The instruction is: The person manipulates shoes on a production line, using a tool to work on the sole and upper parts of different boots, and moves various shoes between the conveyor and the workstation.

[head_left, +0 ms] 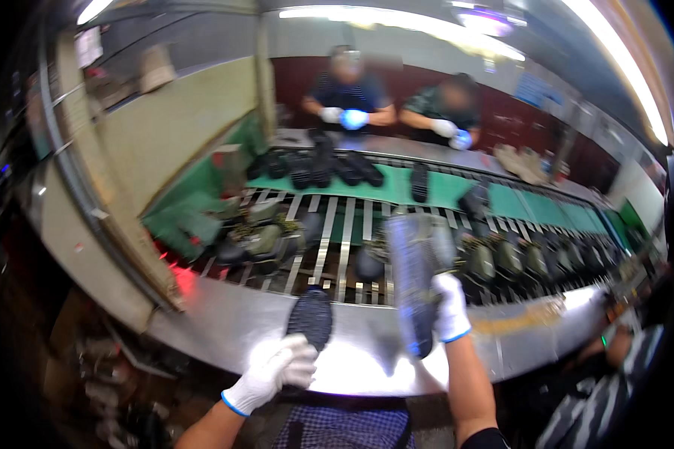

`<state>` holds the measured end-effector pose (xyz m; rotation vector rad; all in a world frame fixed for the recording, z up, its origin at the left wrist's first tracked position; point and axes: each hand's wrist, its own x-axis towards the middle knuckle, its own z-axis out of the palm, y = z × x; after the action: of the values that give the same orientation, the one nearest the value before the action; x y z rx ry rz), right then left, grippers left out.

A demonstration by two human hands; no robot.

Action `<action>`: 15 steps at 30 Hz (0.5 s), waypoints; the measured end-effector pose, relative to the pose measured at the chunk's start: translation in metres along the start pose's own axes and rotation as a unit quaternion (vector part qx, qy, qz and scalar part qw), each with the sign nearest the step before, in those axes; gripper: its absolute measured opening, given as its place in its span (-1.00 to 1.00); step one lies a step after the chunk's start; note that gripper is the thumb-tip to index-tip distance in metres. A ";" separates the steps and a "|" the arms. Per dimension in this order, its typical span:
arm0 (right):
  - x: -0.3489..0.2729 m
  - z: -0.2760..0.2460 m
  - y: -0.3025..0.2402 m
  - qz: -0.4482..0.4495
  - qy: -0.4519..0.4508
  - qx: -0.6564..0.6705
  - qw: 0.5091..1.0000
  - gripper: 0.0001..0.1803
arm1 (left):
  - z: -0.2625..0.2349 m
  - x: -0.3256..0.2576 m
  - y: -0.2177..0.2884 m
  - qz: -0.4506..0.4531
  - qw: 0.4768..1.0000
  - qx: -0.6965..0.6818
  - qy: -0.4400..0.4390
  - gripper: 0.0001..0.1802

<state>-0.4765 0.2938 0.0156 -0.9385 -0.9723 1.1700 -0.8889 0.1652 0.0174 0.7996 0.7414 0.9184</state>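
My right hand [451, 307], in a white glove with a blue cuff, grips an olive-green and black shoe [419, 269]. The shoe is tipped upright with its sole to the left, and it is smeared by motion. My left hand [278, 372], gloved the same way, closes on the lower end of a black shoe sole [309, 316], tread side up, over the near edge of the metal table [228, 307]. The fingers' undersides are hidden.
Beyond the table runs a slatted conveyor [344, 239]. Olive-green shoes [266, 239] sit on it at left, with a row [509, 258] at right. Black soles [322, 168] lie on a far green belt [445, 187]. Two people work opposite; a striped sleeve [621, 385] shows at right.
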 end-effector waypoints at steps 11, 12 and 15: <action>-0.253 0.074 0.001 0.151 -0.063 -0.079 0.983 -0.13 | 0.072 -0.018 -0.043 -0.025 0.967 -0.112 -0.225 0.09; -0.265 0.073 0.029 0.218 -0.037 0.048 0.974 -0.13 | 0.089 -0.017 -0.041 0.021 0.975 -0.026 -0.218 0.10; -0.290 0.062 0.068 0.292 0.007 0.230 0.928 -0.12 | 0.119 0.005 -0.050 0.259 0.856 0.408 -0.181 0.03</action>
<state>-0.5898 0.0230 -0.0624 -0.8663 -0.3636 1.7939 -0.7691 0.1192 0.0338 1.9469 0.5717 0.8697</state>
